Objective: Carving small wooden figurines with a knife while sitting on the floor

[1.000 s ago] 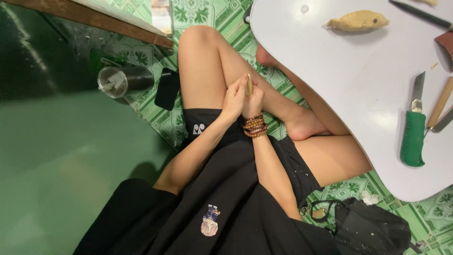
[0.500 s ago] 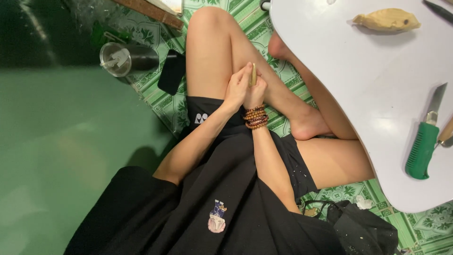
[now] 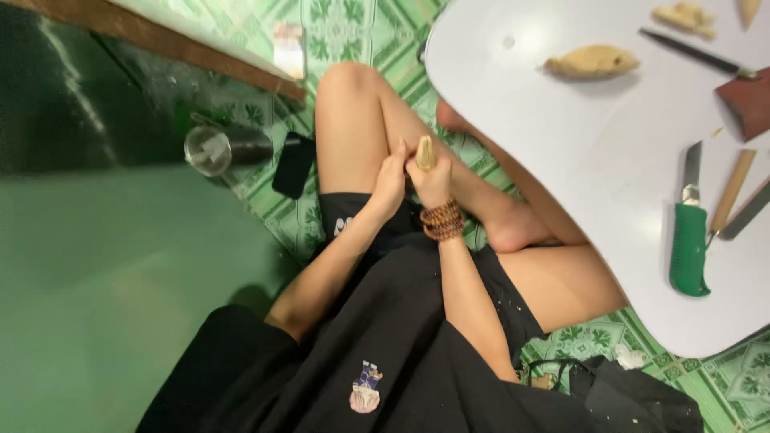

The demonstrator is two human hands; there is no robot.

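I sit on the floor with bare knees raised, in black clothes. My right hand (image 3: 433, 180), with a brown bead bracelet (image 3: 442, 221) on its wrist, is closed around a small pale wooden piece (image 3: 425, 151) that sticks up from the fist. My left hand (image 3: 391, 183) presses against the same piece from the left, fingers together and pointing up. Both hands rest in front of my raised knee (image 3: 353, 120). Whether the left hand holds a small tool is hidden.
A white table (image 3: 609, 160) at right carries carved wood lumps (image 3: 591, 61), a green-handled knife (image 3: 690, 240), wood-handled tools (image 3: 731, 191), a thin dark tool (image 3: 690, 53) and a reddish block (image 3: 747, 100). A metal cup (image 3: 220, 148) and black phone (image 3: 293, 164) lie on the green tiles. A black bag (image 3: 634, 397) sits bottom right.
The hands stay joined on the wooden piece and have barely moved. My head view has shifted, bringing more of the table and its tools into sight.
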